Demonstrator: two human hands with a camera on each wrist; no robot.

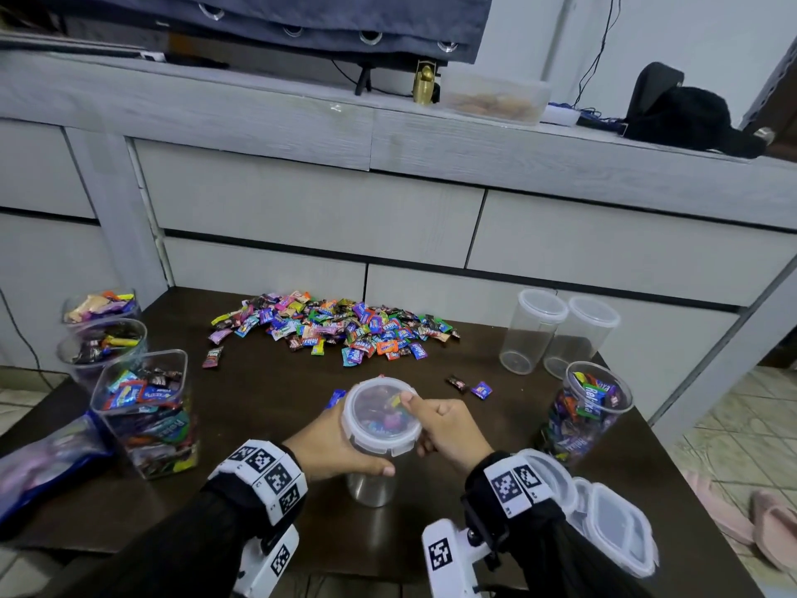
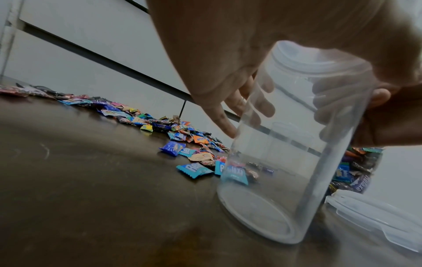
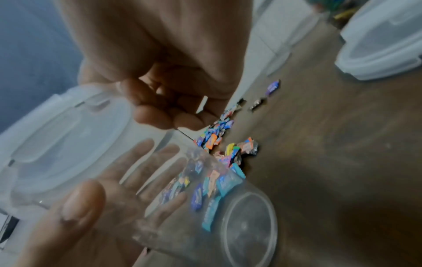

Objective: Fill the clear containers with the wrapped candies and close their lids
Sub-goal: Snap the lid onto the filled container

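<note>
Grey drawer fronts (image 1: 310, 200) rise behind your dark wooden table (image 1: 276, 407), where the heap of wrapped candies (image 1: 336, 325) lies at the back, well apart from the clear container (image 1: 373, 485) standing near the front edge between your hands. Your left hand (image 1: 332, 442) wraps curled fingers around that container's wall, while your right hand (image 1: 448, 429), fingers curled, presses its thumb on the lid (image 1: 381, 410) sitting on the container's mouth.

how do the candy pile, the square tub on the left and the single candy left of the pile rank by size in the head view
1. candy pile, the widest spread.
2. square tub, smaller, though nearness to the camera enlarges it.
3. single candy, by far the smallest.
</note>
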